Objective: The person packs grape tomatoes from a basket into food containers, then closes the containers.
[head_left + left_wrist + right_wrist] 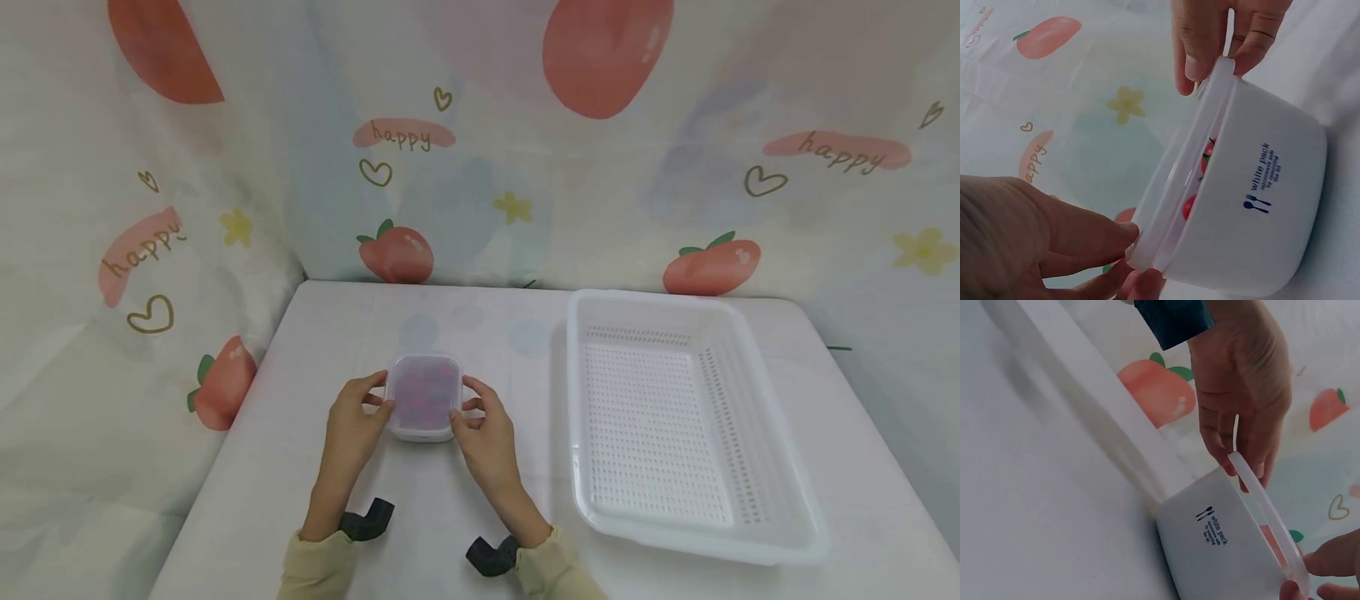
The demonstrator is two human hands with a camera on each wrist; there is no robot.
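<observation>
A small white square container (422, 433) stands on the table with a translucent lid (423, 393) on it; red pieces show through. My left hand (378, 398) pinches the lid's left edge and my right hand (467, 408) pinches its right edge. In the left wrist view my left hand (1138, 250) grips the lid (1185, 169) at its near corner, and my right hand (1219, 62) holds the far corner above the container (1260, 206), printed "white pack". In the right wrist view the lid (1266, 512) sits on the container (1222, 550) between my left hand (1241, 456) and my right hand (1310, 581).
A large white perforated basket (697, 546) lies to the right of the container with nothing in it. The table (262, 467) is covered in white cloth. A strawberry-print cloth (225, 208) hangs behind and to the left. Dark camera mounts (367, 518) sit at both wrists.
</observation>
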